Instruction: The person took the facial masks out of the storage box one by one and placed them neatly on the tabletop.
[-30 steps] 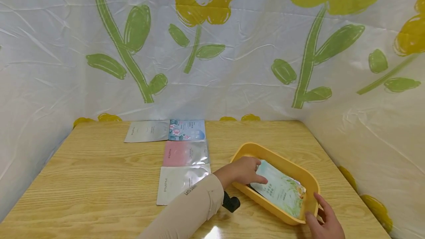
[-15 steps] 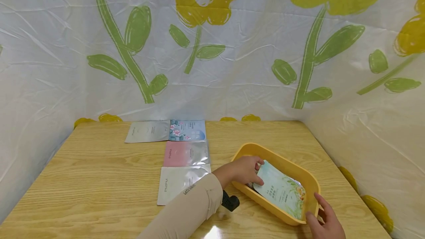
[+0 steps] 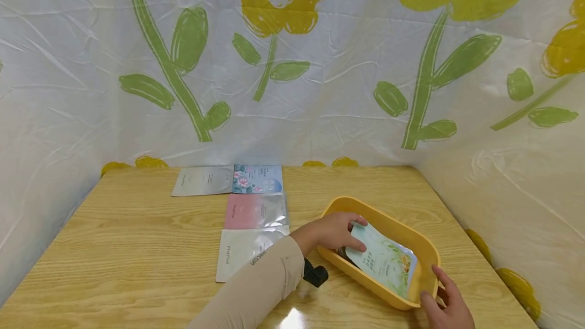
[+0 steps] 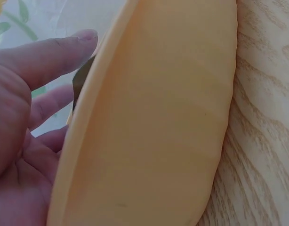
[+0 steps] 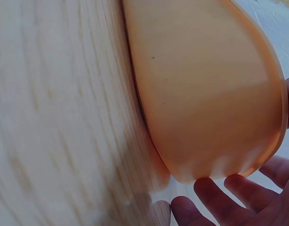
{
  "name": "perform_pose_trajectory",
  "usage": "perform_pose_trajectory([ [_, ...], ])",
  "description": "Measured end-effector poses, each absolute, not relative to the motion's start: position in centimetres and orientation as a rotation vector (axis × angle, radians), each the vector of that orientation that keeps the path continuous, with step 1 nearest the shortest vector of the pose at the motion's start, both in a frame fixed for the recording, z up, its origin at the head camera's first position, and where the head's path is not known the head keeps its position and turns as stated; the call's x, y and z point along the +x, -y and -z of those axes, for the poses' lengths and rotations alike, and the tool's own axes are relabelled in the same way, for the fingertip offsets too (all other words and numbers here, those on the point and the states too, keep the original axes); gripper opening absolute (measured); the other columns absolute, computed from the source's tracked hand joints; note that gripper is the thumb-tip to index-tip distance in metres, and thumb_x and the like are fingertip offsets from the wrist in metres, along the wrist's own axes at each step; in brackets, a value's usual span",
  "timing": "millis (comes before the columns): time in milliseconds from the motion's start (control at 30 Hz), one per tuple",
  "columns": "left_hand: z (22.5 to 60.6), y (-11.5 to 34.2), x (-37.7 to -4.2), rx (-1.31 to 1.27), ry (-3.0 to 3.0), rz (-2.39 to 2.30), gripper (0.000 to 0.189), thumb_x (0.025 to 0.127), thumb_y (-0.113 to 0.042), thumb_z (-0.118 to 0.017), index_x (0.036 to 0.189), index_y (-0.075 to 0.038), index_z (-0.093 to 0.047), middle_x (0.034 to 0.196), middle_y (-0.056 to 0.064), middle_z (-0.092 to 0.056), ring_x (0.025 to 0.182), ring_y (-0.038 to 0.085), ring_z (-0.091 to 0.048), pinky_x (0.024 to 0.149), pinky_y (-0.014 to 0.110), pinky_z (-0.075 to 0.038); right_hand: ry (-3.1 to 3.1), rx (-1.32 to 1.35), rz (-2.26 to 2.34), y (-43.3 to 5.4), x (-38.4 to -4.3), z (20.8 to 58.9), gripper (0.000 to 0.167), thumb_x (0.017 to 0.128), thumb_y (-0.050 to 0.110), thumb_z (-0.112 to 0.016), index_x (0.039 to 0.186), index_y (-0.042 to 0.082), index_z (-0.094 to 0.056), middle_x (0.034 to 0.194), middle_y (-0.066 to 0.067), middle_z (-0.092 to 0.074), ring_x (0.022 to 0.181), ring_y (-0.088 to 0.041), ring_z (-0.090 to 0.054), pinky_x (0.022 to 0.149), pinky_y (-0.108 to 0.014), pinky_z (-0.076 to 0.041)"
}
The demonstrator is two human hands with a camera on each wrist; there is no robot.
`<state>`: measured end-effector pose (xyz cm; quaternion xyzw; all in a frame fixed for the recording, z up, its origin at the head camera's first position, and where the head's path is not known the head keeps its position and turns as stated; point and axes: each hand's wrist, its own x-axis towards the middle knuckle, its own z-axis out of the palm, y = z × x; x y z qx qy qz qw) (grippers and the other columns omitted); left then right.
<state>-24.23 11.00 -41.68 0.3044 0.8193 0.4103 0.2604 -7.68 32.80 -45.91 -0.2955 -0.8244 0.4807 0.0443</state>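
Note:
Light green sheet-mask sachets, or at least the top one [image 3: 384,260], lie in a yellow plastic bin [image 3: 422,248] with a bluish sachet edge showing beneath. My left hand [image 3: 335,230] reaches over the bin's left rim and grips the sachets at their left end, thumb and forefinger on the top one. In the left wrist view the thumb passes over the rim beside a dark sachet corner [image 4: 79,80]. At the near right corner my right hand [image 3: 450,306] holds the bin, its fingertips against the outer wall in the right wrist view.
Left of the bin, sachets lie edge to edge on the wooden table: silver-grey [image 3: 203,181], blue floral [image 3: 258,179], pink and silver [image 3: 256,211], and white [image 3: 237,253], partly behind the left sleeve [image 3: 260,283]. A flower-printed sheet [image 3: 338,116] hangs behind.
The green sachet has shifted slightly left with the left hand, baring more of the bin's floor at the right and a bluish edge underneath. The right hand stays at the corner.

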Motion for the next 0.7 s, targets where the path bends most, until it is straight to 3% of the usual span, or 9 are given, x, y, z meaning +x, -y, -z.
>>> perform_pose_trajectory([
  [100,41.63,-10.99,-24.24,0.842,-2.227,-1.098,0.052,0.086,-0.025,-0.082,0.134,-0.020,-0.064,0.105,-0.004,-0.060,0.088,0.008,-0.053,0.068,0.022,-0.045,2.532,-0.903,-1.460,-32.79,-7.68,45.85,0.071,0.096,0.015,-0.054,0.159,0.002,-0.021,0.155,-0.033,-0.027,0.132,-0.048,-0.040,0.061,-0.009,-0.041],
  [300,41.52,-10.85,-24.14,0.819,-2.215,-1.131,0.053,0.086,-0.023,-0.082,0.135,-0.019,-0.063,0.113,-0.003,-0.061,0.093,0.005,-0.054,0.063,0.023,-0.048,2.540,-0.909,-1.468,-32.80,-7.73,45.85,0.072,0.096,0.016,-0.053,0.159,0.002,-0.019,0.154,-0.035,-0.027,0.132,-0.048,-0.040,0.061,-0.009,-0.041],
  [367,41.45,-10.77,-24.10,0.802,-2.187,-1.164,0.051,0.087,-0.020,-0.081,0.135,-0.018,-0.063,0.106,-0.003,-0.060,0.078,0.007,-0.053,0.056,0.024,-0.046,2.538,-0.913,-1.473,-32.79,-7.74,45.84,0.073,0.096,0.016,-0.053,0.159,0.003,-0.019,0.153,-0.035,-0.027,0.132,-0.049,-0.040,0.061,-0.009,-0.042],
  [500,41.45,-10.57,-24.06,0.766,-2.113,-1.246,0.046,0.089,-0.015,-0.078,0.133,-0.016,-0.064,0.097,-0.003,-0.055,0.051,0.011,-0.037,0.044,0.025,-0.037,2.534,-0.914,-1.484,-32.78,-7.74,45.78,0.073,0.096,0.016,-0.053,0.159,0.003,-0.019,0.154,-0.035,-0.027,0.133,-0.048,-0.040,0.062,-0.010,-0.042],
  [567,41.51,-10.49,-24.06,0.767,-2.100,-1.276,0.043,0.090,-0.014,-0.077,0.131,-0.016,-0.064,0.099,-0.004,-0.056,0.054,0.009,-0.039,0.045,0.026,-0.036,2.534,-0.913,-1.486,-32.81,-7.73,45.78,0.073,0.096,0.016,-0.054,0.159,0.003,-0.019,0.154,-0.035,-0.027,0.133,-0.048,-0.040,0.062,-0.009,-0.042],
  [700,41.59,-10.35,-24.03,0.798,-2.134,-1.306,0.041,0.090,-0.013,-0.077,0.129,-0.016,-0.067,0.108,-0.006,-0.058,0.080,0.006,-0.050,0.059,0.024,-0.043,2.537,-0.914,-1.487,-32.86,-7.71,45.83,0.073,0.096,0.017,-0.054,0.159,0.002,-0.019,0.155,-0.035,-0.025,0.133,-0.049,-0.038,0.061,-0.009,-0.041],
])
